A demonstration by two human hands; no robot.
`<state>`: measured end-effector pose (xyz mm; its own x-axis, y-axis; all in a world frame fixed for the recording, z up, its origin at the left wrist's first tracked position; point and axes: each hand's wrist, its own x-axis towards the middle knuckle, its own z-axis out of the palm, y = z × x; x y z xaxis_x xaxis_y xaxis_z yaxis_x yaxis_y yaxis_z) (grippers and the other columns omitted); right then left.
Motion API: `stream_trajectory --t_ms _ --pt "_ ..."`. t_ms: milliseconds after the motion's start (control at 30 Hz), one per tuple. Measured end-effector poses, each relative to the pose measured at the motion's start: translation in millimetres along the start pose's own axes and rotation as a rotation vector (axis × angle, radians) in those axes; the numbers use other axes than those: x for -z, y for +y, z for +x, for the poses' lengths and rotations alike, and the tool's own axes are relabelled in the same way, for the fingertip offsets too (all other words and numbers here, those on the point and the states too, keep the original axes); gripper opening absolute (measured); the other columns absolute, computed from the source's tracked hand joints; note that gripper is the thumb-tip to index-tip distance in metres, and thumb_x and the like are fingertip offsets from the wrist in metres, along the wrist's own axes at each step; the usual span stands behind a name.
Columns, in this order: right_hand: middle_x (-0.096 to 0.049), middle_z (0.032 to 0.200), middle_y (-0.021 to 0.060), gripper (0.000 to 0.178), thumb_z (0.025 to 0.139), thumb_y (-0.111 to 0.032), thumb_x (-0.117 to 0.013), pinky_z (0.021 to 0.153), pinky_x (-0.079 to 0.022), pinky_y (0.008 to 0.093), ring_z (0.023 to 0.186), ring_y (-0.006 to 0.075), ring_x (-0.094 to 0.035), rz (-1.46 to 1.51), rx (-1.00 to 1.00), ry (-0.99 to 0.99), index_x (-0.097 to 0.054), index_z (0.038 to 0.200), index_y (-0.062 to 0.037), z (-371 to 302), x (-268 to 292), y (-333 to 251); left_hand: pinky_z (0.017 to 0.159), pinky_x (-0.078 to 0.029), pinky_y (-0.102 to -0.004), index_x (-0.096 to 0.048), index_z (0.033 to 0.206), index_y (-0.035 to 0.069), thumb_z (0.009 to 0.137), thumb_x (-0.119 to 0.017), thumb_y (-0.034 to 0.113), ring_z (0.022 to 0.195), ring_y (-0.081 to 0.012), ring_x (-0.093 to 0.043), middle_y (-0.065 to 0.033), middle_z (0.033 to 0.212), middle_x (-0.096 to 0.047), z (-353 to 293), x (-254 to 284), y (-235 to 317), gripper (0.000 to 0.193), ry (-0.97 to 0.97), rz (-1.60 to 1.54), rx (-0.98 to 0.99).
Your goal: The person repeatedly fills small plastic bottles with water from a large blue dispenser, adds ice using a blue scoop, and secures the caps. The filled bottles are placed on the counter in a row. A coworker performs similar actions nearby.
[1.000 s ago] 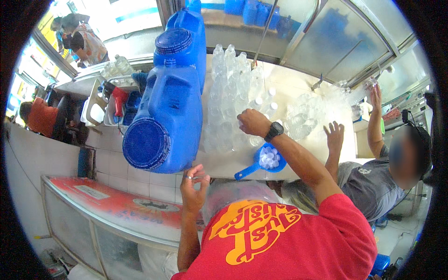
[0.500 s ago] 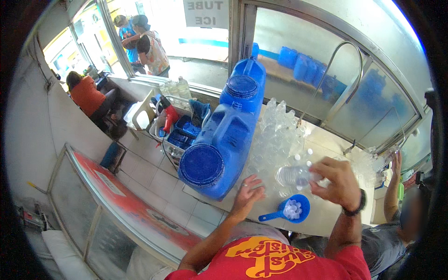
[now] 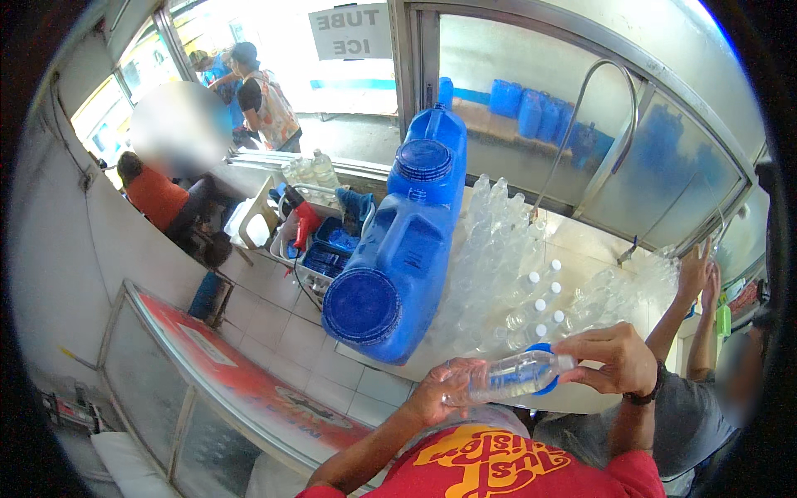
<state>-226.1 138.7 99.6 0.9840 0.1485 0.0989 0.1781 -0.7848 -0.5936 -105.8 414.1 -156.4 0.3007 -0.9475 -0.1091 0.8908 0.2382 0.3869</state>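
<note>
A clear plastic bottle [image 3: 506, 375] lies tilted on its side between my two hands, above the near edge of the counter. My left hand [image 3: 440, 388] is wrapped round its base. At the other end, the thumb and fingers of my right hand [image 3: 610, 361] pinch the neck, where a whitish cap [image 3: 567, 363] shows. Behind the bottle, the blue dipper [image 3: 548, 387] is mostly hidden. Just beyond stand several filled bottles with white caps [image 3: 554, 287], beside a dense group of clear bottles without visible caps [image 3: 490, 241].
Large blue water containers [image 3: 407, 249] stand along the counter's left side. A basket [image 3: 320, 270] with a red tool [image 3: 304, 217] is farther left, past a red-topped freezer [image 3: 241, 365]. At the right, a co-worker's hands [image 3: 696, 274] reach toward more clear bottles [image 3: 647, 282]. A curved metal pipe [image 3: 591, 79] rises behind.
The bottle has come nearer me and turned sideways. My left hand, empty before, now grips its base. The co-worker's second hand has come into view.
</note>
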Motion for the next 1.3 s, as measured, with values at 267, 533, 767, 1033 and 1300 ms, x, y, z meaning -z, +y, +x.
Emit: stream_trajectory --t_ms 267,533,767,1033,1300 --pt "-0.075 0.091 0.0129 0.035 0.088 -0.034 -0.085 0.07 -0.059 0.0394 0.079 0.0324 -0.076 -0.111 0.044 0.015 -0.075 0.108 -0.0067 -4 -19 -13 0.05 -0.06 -0.0332 -0.055 0.146 0.006 0.102 -0.068 0.027 0.098 -0.0272 -0.075 -0.0154 0.126 -0.069 -12 5 30 0.051 -0.081 -0.039 0.218" --pt "-0.05 0.066 0.0097 0.04 0.09 -0.04 -0.058 0.056 -0.034 0.0465 0.054 0.0328 -0.044 -0.266 0.178 0.186 -0.052 0.068 -0.0078 -17 -28 17 0.048 -0.051 -0.0239 -0.057 0.146 0.005 0.101 -0.071 0.029 0.085 -0.0249 -0.076 -0.0209 0.123 -0.071 -10 -42 23 0.053 0.044 0.11 0.204" --pt "-0.04 0.06 0.0081 0.048 0.1 -0.033 -0.054 0.055 -0.034 0.0428 0.055 0.0218 -0.042 0.218 -0.528 0.54 -0.046 0.064 -0.0006 -54 -91 17 0.094 -0.06 -0.0423 -0.069 0.136 0.007 0.087 -0.089 0.021 0.111 -0.0263 -0.072 -0.015 0.126 -0.073 -26 -99 50 0.054 -0.045 1.326 -0.705" --pt "-0.046 0.066 0.0206 0.043 0.103 -0.03 -0.061 0.055 -0.037 0.0443 0.056 0.0346 -0.045 -0.023 -0.398 0.55 -0.054 0.073 0.0012 -15 -70 32 0.092 -0.059 -0.0469 -0.068 0.132 0.006 0.085 -0.089 0.034 0.111 -0.0362 -0.07 -0.0154 0.123 -0.073 20 -67 43 0.058 0.002 1.662 -1.097" --pt "-0.063 0.07 0.013 0.035 0.093 -0.034 -0.071 0.059 -0.05 0.0447 0.064 0.0331 -0.064 -0.7 -0.275 0.628 -0.062 0.076 -0.0047 55 -50 71 0.086 -0.06 -0.0408 -0.07 0.121 -0.002 0.101 -0.065 0.015 0.096 -0.0317 -0.075 -0.0163 0.103 -0.076 -92 171 -30 0.026 0.656 1.079 -0.197"
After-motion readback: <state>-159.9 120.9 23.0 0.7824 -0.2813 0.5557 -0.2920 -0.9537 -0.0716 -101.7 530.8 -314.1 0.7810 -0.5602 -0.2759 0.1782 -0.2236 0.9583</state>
